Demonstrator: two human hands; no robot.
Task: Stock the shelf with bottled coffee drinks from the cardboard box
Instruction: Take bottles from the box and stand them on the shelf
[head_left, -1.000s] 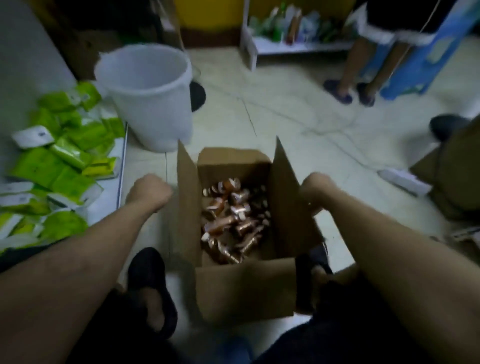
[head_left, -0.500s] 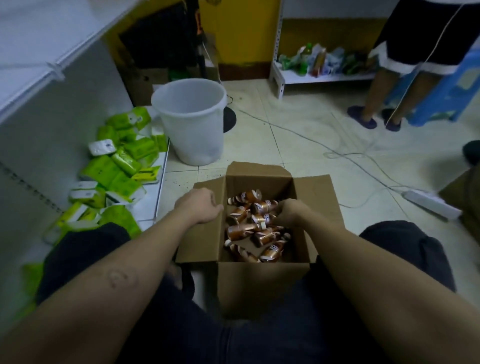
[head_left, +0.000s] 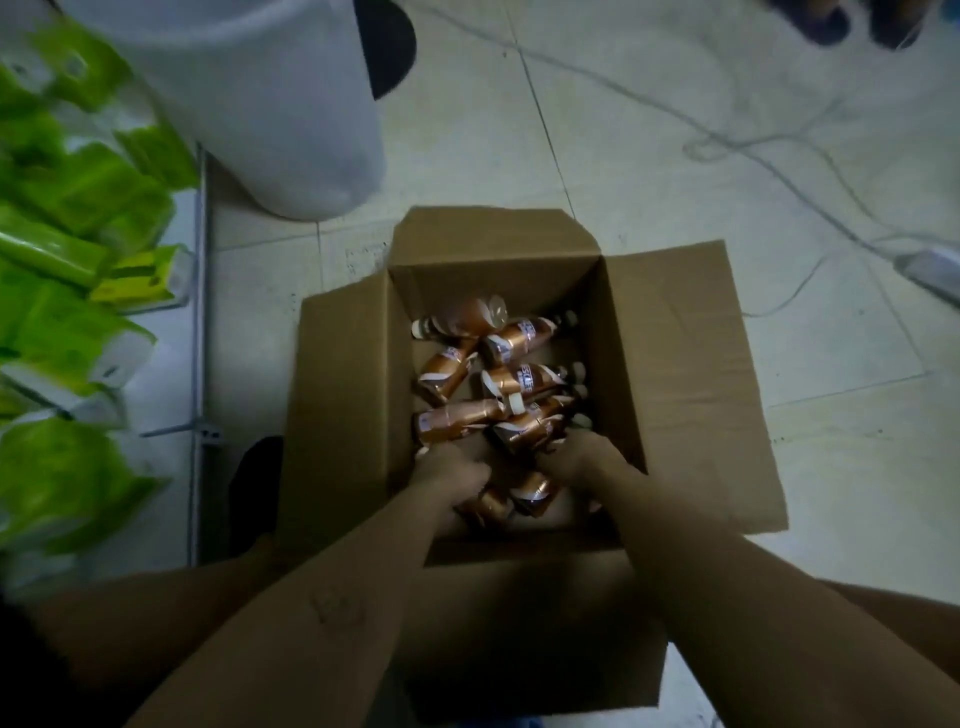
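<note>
The open cardboard box (head_left: 670, 364) stands on the floor between my knees. Several copper-brown coffee bottles (head_left: 519, 332) with white caps lie jumbled inside it. Both my hands are down in the near part of the box among the bottles. My left hand (head_left: 451, 474) is curled into a loose fist above a bottle (head_left: 488, 505). My right hand (head_left: 581, 460) has its fingers bent against the end of another bottle (head_left: 522, 434). Blur and the backs of the hands hide whether either hand grips a bottle. The low white shelf (head_left: 166, 374) is at the left.
A white plastic bucket (head_left: 270, 104) stands just beyond the box's far left corner. Green and white packets (head_left: 67, 332) cover the low shelf. A cable and a power strip (head_left: 935, 270) lie on the tiled floor at right. Another person's feet (head_left: 852, 21) show at top right.
My head has tilted down and closer to the box. Both hands have gone from the box flaps and rim down into the box among the bottles. The side flaps are folded outward.
</note>
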